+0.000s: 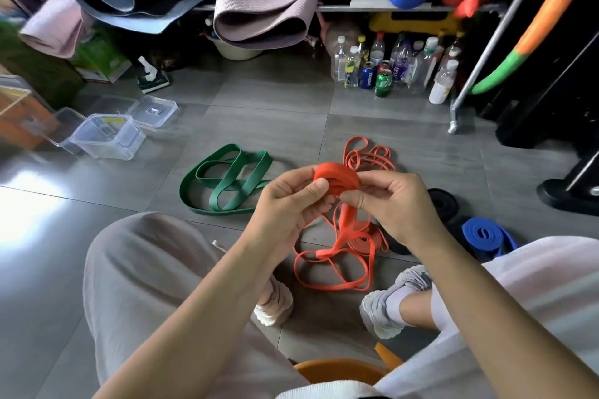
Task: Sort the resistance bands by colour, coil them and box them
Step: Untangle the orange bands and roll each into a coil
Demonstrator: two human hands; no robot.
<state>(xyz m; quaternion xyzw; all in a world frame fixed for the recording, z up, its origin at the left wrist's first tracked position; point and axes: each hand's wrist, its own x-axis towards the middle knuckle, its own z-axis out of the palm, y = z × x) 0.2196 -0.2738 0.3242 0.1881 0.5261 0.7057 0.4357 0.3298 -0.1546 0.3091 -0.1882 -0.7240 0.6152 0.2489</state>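
My knees (136, 269) are spread wide, nearest of all, so the floor (275, 107) between them serves as my sorting patch. Up in front, my left hand (291, 201) pinches the orange coil (337, 180), thumb pressed on its face so the wraps can't spring loose. My right hand (395, 204) pinches the tail (348, 220) just under it, fingers curled, feeding it snug onto the roll. The rest hangs down into the orange tangle (337, 269) near my shoes (385, 304). Green bands (227, 178) lie loose to the left, their own colour group. The blue coil (483, 233) and black coil (442, 201) sit rolled on the right. The clear boxes (108, 136) wait far left, lid (152, 110) off beside them, ready for loading. I'd say orange is about midway, with green yet to coil
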